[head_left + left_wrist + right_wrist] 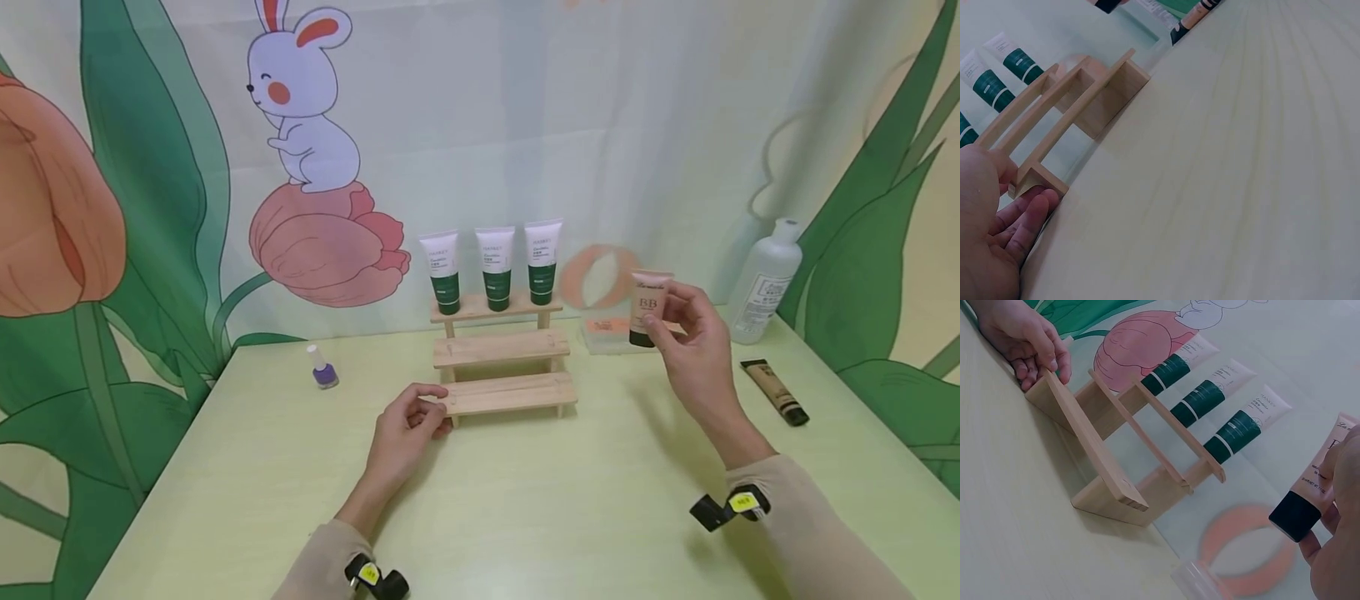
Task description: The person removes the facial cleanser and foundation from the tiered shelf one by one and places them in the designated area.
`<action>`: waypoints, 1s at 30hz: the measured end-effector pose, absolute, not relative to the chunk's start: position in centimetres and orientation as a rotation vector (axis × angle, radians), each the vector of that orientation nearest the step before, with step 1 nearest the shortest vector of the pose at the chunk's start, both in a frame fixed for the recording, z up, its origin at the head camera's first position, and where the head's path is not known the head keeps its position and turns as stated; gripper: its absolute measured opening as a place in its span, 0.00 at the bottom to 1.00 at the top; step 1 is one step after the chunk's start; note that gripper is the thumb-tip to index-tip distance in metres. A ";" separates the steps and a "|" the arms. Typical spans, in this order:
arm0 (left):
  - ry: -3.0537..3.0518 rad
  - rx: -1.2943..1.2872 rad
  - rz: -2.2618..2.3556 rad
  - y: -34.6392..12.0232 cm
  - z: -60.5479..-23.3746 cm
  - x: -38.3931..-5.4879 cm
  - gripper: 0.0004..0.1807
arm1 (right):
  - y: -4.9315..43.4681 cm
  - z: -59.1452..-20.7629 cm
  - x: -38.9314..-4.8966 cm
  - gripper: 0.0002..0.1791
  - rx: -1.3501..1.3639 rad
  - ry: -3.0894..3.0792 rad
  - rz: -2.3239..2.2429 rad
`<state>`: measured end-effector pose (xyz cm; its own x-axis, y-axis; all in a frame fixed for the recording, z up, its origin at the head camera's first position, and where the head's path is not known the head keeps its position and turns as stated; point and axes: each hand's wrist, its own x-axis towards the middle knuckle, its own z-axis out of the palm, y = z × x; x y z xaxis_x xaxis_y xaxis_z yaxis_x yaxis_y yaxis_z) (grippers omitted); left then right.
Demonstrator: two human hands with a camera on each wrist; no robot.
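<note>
A small pink BB cream tube (648,310) with a black cap is pinched upright in my right hand (693,346), cap down, right of the rack. The right wrist view shows that same tube (1314,487) with fingers around it. My left hand (405,425) grips the left end of the lowest step of a three-tier wooden display rack (501,348). In the left wrist view, the fingers (1029,228) curl at the rack's end (1079,103). Three white-and-green tubes (496,268) stand in a row on the top tier. Both lower tiers are bare.
Purple nail polish (324,369) stands left of the rack. Behind the held tube lies a clear, flat box (606,335) with an orange label. A white bottle (767,282) and a lying gold tube with black ends (775,392) are at the right. A printed curtain (465,125) backs the table.
</note>
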<state>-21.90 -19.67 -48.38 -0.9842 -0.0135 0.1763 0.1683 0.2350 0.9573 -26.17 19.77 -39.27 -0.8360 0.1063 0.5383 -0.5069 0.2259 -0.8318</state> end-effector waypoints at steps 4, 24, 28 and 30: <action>-2.348 -0.155 -1.849 -19.7 -48.4 -21.9 0.09 | 20.2 -39.2 -25.9 0.25 0.347 -2.027 1.624; -2.349 -0.148 -1.837 -19.9 -48.4 -21.8 0.09 | 21.8 -40.7 -24.4 0.27 0.277 -2.145 1.570; -2.334 -0.161 -1.855 -19.8 -48.4 -21.8 0.09 | 22.3 -41.9 -24.2 0.27 0.253 -2.197 1.522; -2.333 -0.169 -1.862 -19.8 -48.5 -21.8 0.09 | 22.6 -42.6 -24.1 0.27 0.241 -2.218 1.498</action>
<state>-21.84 -19.75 -48.47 -0.9822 -0.0063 0.1879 0.1818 0.2225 0.9578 -24.11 22.62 -42.61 -0.8835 0.1039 0.4568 -0.3850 0.3945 -0.8343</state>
